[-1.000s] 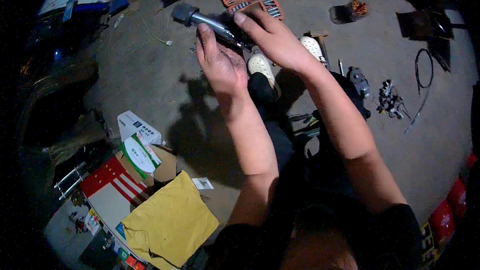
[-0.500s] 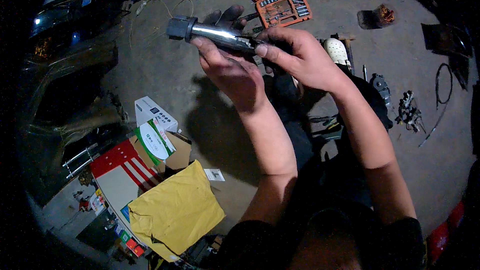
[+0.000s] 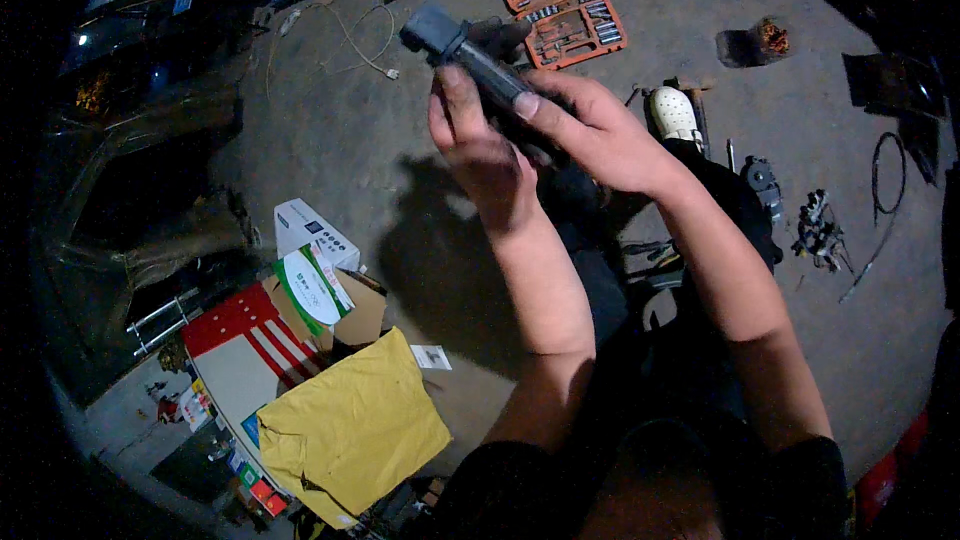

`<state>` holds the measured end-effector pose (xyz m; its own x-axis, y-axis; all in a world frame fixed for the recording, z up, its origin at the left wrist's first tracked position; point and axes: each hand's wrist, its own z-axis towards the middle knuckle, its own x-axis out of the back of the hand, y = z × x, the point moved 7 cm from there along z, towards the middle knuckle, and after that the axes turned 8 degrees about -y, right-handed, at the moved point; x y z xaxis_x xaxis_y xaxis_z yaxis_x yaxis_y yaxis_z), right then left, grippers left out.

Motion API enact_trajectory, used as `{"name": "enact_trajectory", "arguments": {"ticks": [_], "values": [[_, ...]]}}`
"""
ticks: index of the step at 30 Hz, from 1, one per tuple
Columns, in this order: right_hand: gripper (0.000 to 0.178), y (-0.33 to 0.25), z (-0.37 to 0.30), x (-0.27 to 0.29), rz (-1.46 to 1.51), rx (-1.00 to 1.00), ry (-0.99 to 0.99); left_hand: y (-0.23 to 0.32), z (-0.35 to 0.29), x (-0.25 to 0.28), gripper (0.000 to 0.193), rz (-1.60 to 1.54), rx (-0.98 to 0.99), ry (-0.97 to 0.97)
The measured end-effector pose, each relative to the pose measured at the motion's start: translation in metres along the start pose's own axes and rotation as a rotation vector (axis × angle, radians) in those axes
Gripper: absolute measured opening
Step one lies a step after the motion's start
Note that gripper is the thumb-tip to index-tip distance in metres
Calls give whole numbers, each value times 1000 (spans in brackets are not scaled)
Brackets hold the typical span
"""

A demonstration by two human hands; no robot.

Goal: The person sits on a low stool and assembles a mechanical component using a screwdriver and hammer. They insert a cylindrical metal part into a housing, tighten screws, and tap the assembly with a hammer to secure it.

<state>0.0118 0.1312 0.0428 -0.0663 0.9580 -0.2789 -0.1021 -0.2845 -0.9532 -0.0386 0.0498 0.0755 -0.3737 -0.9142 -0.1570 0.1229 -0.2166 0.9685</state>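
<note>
Above the grey concrete floor [image 3: 650,15], both hands are occupied with one item, a dark cylindrical part [image 3: 487,78] having a wider, block-like head at one end. The part lies aslant between the hands, its head to the upper left and its other end to the lower right, and is somewhat blurred. The left hand [image 3: 488,162] grasps it just below the head, thumb along the near side, darkened fingers showing beyond the far side. The right hand [image 3: 615,145] grips it toward the lower end, thumb laid on the upper surface; the remaining fingers are partly hidden, and how firmly they close cannot be told. Just beyond the hands, an orange tool case [image 3: 578,59] lies open on the floor with sockets in its slots. A pale cord [image 3: 390,72] ending in a plug lies to the left of the part. Right of the right hand are a white clog [image 3: 674,113], a round grey mechanical component [image 3: 762,178] and a black cable [image 3: 876,190], partly looped. At lower left, a yellow bag [image 3: 355,430] lies near a green-and-white packet [image 3: 313,288] and a white box [image 3: 308,230].
</note>
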Motion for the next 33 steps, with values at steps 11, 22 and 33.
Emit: {"name": "enact_trajectory", "arguments": {"ticks": [11, 22, 33], "values": [[40, 13, -1, -8, 226, -205, -128, -6, -5, 3, 56, -426, -143, -98], [36, 9, -6, -17, 142, -275, -253, -23, -7, 15, 74, -358, 105, -71], [19, 26, -22, -35, 205, -529, -446, 9, -5, 12, 87, -669, 98, -306]]}}
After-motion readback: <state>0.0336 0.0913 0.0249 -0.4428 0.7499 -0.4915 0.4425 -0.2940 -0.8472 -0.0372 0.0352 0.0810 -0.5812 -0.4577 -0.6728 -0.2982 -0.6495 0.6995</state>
